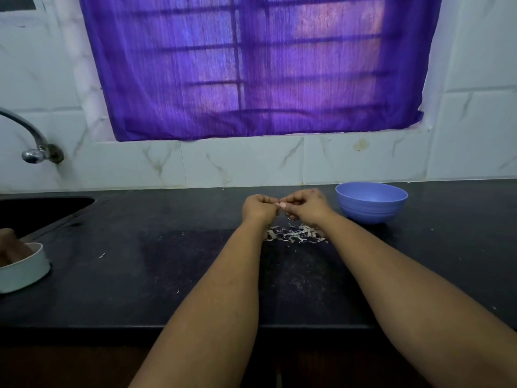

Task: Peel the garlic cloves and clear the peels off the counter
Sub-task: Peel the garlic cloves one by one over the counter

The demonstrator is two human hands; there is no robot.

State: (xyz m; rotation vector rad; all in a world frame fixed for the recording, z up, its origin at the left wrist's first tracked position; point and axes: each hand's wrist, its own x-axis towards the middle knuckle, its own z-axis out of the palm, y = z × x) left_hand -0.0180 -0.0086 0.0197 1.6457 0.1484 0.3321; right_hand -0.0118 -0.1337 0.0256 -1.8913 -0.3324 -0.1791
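Fingers [291, 201] of both hands were curled together, pinching one garlic clove [282, 204] between the left hand [258, 207] and right hand [306, 204] above the table [140, 261]. Peels [293, 233] lay just below the fingers. To their right stood a blue bowl [371, 203].
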